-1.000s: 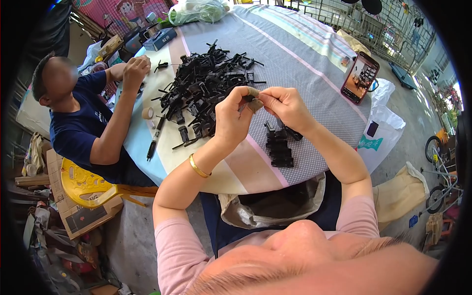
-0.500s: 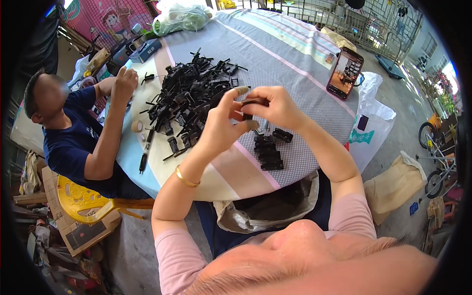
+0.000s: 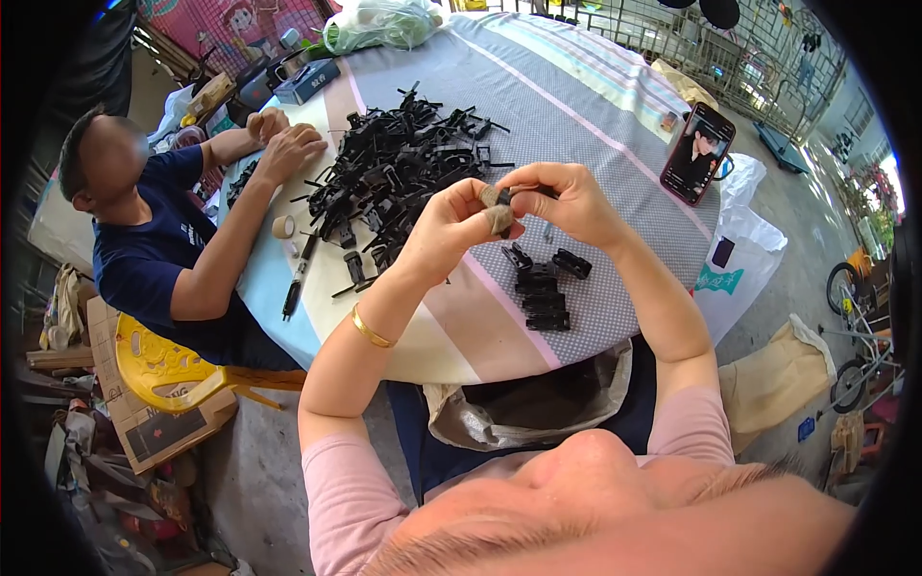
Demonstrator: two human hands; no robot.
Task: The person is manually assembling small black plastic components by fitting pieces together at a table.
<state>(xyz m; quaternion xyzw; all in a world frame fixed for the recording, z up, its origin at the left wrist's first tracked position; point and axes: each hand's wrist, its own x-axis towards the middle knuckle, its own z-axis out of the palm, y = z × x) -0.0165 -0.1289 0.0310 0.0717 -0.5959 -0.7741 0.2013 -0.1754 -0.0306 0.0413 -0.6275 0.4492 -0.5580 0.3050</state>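
Observation:
My left hand (image 3: 449, 228), with tan wraps on its thumb and a finger, pinches a small black plastic part (image 3: 505, 197). From the other side my right hand (image 3: 569, 206) grips the same part, its fingertips meeting those of the left. Fingers cover most of the part, so its full shape is hidden. Both hands are above the cloth-covered round table (image 3: 423, 336). Beyond the left hand spreads a large heap of black plastic parts (image 3: 394, 158). Below the right hand, several black pieces (image 3: 545, 300) lie roughly stacked in a column, with one (image 3: 572, 263) off to the side.
A phone (image 3: 698, 154) stands at the table's right, near a white plastic bag (image 3: 740, 259). At left lie a tape roll (image 3: 283, 228) and a black pen-like tool (image 3: 300, 276). Another person (image 3: 158, 230) sits there, hands at the table. An open sack (image 3: 461, 418) hangs at my lap.
My hands have closed in around the black part, fingertips now together. The other person's raised hand has come down to the table. The phone's picture differs, and the whole view has shifted slightly.

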